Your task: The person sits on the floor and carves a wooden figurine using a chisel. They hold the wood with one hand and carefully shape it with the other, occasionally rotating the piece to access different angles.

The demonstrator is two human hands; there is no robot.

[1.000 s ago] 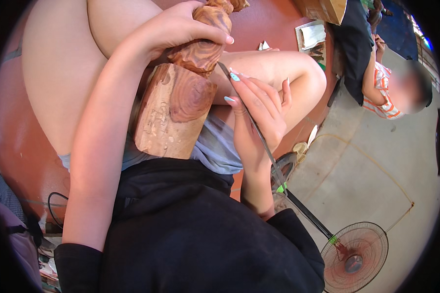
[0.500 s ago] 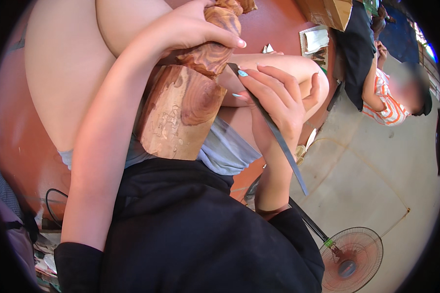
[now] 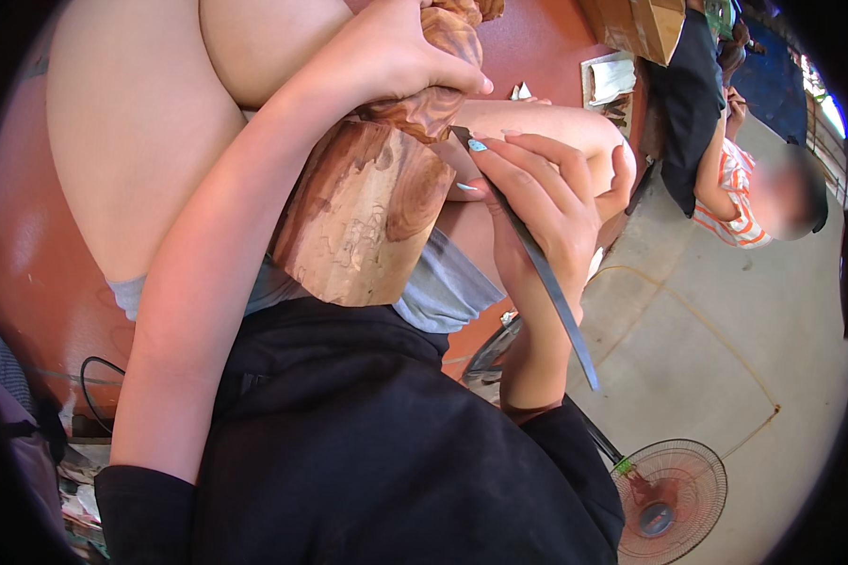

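Observation:
Across my lap lies a wood carving (image 3: 367,221), a smooth pale block at its near end and a rounded, swirl-grained carved part beyond. My left hand (image 3: 405,58) wraps over the carved part, thumb pointing right; its other fingers are mostly hidden. In my right hand (image 3: 548,193) is a long, flat, dark metal file (image 3: 554,301), pinched near its upper end between thumb and fingers. That end sits right beside the carved part's right edge; whether it touches I cannot tell. The file's other end slants down past my wrist.
At the upper right a person in a striped shirt (image 3: 730,193) works close by. A cardboard box (image 3: 645,28) and white paper (image 3: 612,82) lie toward the far side. A standing fan (image 3: 669,504) is at lower right, and a black cable (image 3: 87,386) loops at left.
The carving, my left hand and my right hand with the file have all shifted slightly to the right in view. Both grips stay the same.

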